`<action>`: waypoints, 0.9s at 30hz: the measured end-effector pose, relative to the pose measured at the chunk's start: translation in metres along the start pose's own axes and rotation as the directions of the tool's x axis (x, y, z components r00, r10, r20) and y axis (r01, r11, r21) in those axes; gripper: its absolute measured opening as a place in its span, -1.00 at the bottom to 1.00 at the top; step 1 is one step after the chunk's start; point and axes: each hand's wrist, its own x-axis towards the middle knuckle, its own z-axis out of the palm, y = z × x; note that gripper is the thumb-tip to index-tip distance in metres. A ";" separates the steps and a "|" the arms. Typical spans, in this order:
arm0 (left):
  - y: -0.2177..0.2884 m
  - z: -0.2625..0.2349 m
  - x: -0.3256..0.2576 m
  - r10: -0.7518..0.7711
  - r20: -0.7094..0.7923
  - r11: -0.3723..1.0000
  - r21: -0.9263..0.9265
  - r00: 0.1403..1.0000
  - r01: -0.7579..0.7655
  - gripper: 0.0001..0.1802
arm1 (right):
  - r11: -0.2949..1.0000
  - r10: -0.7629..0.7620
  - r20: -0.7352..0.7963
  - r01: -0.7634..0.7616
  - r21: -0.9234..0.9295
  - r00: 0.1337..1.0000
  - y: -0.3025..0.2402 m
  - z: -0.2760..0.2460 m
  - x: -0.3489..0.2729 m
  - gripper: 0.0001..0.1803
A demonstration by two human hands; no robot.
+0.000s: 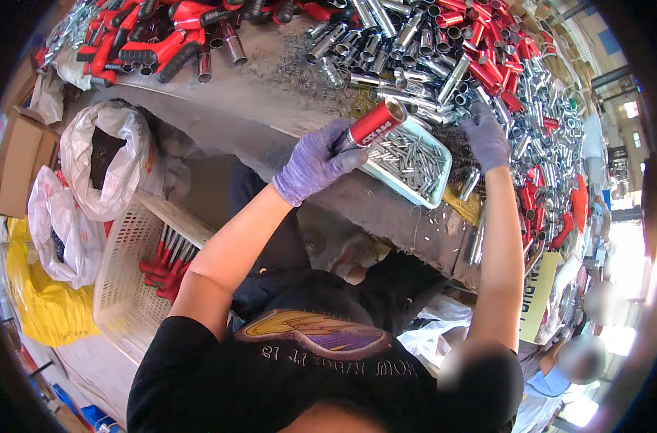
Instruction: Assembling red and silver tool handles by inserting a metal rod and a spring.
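Observation:
My left hand (315, 164), in a purple work glove, is closed around a metal tube with a red sleeve (376, 124). The tube slants up to the right, its open silver end away from me. Just under that tube lies a pale blue-green tray (431, 196) full of small metal pins (409, 160). My right hand (487, 137), gloved the same way, reaches to the pile of chrome tubes (455, 78) beyond the tray. Its fingers are partly hidden and blurred, so their grip is unclear. Dark coil springs (455, 141) lie between the tray and this hand.
Red-and-black handles (173, 47) are heaped at the far left of the workbench (271, 86). Red tubes (487, 72) mix with the chrome ones at right. A white plastic basket (119, 289) with red-handled parts stands at left, near white bags (69, 231) and a yellow bag (43, 299).

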 end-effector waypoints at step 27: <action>0.011 -0.008 0.000 0.021 0.018 0.997 0.080 1.000 -0.022 -0.37 | 0.667 -0.721 0.288 0.520 0.534 0.630 -0.172 -0.121 -0.039 -0.69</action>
